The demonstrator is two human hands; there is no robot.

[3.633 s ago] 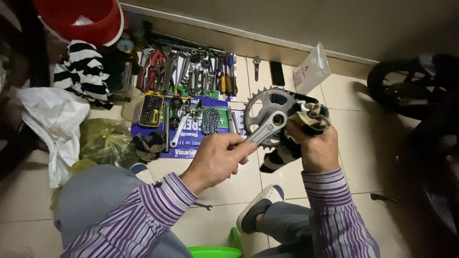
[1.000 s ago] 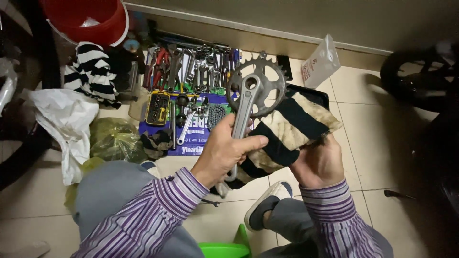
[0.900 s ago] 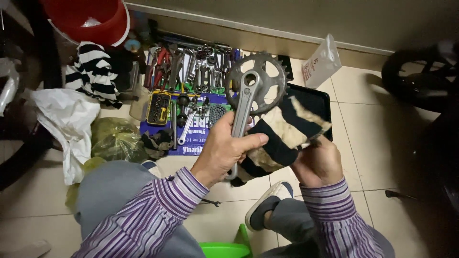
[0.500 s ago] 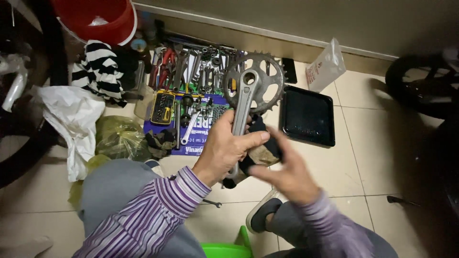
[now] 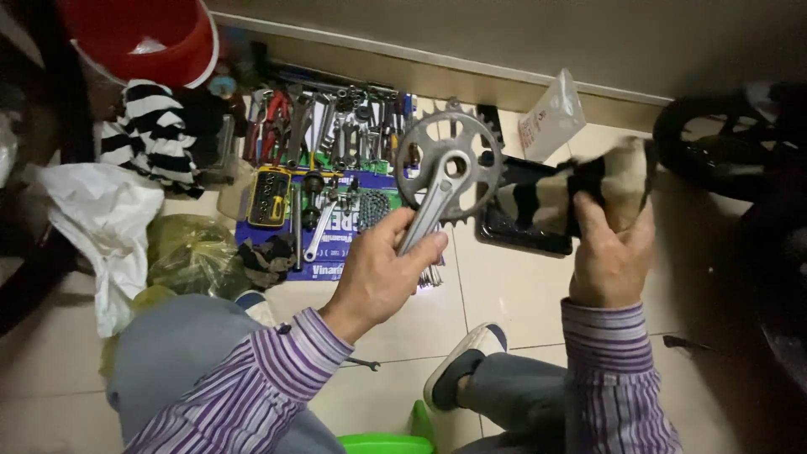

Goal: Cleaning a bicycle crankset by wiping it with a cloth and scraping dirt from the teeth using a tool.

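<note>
My left hand (image 5: 382,277) has its fingers wrapped tight around the arm of a silver bike crank (image 5: 437,189). The crank's toothed wheel sticks up at about 1 o'clock from my fist, over the floor tiles.

My right hand (image 5: 609,261) is squeezed shut on a striped rag (image 5: 580,189), cream and black. The rag hangs out to 10 o'clock from that hand and looks blurry. It is near the toothed wheel, but I cannot tell if they touch.

Under the rag lies a flat black tray (image 5: 521,235). At 11 o'clock from the crank there is a pile of tools (image 5: 328,126) on a blue sheet (image 5: 336,252). A red bucket (image 5: 160,42) sits far off at 10 o'clock. A black tyre (image 5: 714,143) is at 3 o'clock.
</note>
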